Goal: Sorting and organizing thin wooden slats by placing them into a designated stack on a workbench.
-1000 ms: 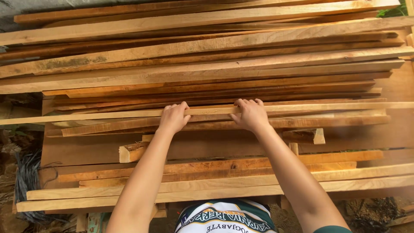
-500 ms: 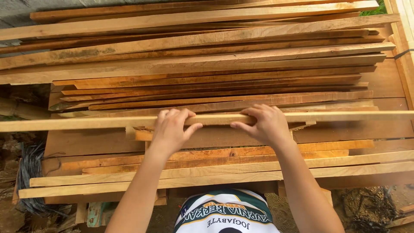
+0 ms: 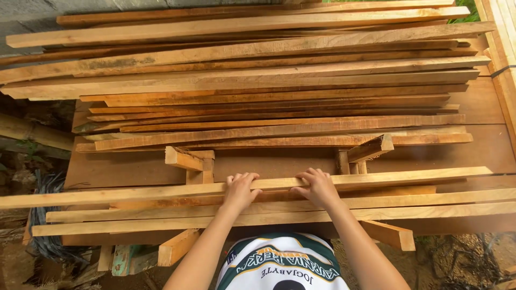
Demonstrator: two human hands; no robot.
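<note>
Two hands — left hand [image 3: 239, 189], right hand [image 3: 317, 186] — on one long batten [image 3: 408, 176] (pale).

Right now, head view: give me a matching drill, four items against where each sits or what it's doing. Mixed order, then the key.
Items
1. left hand
2. right hand
3. long pale strip
4. short offcut block

Places or states
A. lies across the table under both hands
B. grip on the strip, right of centre
C. sits behind the strip, left of centre
D. grip on the strip, left of centre

Pairs: 1-D, 2-B, 3-A, 4-C
</note>
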